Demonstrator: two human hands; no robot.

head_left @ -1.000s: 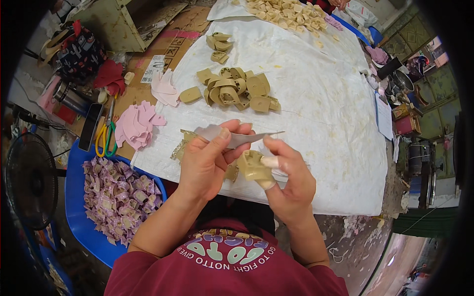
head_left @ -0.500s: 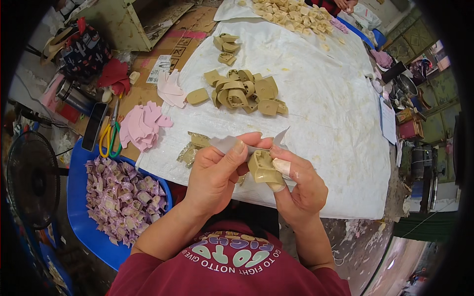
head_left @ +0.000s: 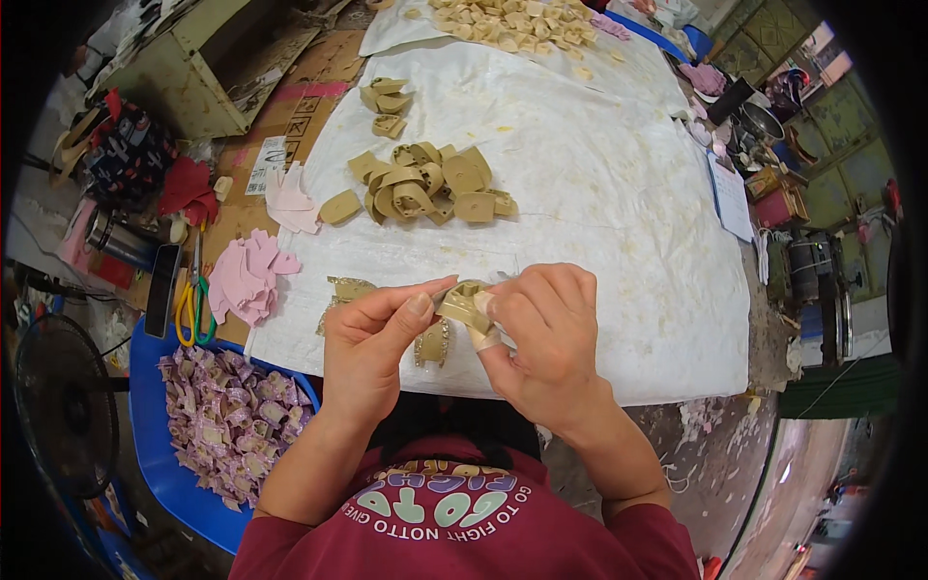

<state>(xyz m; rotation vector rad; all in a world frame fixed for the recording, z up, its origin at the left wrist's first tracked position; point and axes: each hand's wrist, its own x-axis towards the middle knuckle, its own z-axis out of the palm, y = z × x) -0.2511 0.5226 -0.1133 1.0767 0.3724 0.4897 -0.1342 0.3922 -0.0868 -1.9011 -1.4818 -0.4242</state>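
Note:
Close to the table's near edge, my two hands meet over a tan moulded piece shaped like a shoe heel. My right hand grips it from the right, with pale coverings on the thumb and a finger. A thin grey sheet lies against the piece's left side, and my left hand pinches it between thumb and fingers. Most of the sheet is hidden by my fingers. Below the hands lies a shiny-edged tan piece. Another glittery tan piece sits partly behind my left hand.
A pile of tan heel-shaped pieces lies ahead on the white sheet; paler ones are heaped farther back. Pink cut pieces, scissors and a phone are left. A blue basin of purple-wrapped pieces stands lower left.
The view has shifted, moving the table's things leftward. The grey sheet, earlier stretched between both hands, now lies against the tan piece. My right hand has turned over, its back now upward.

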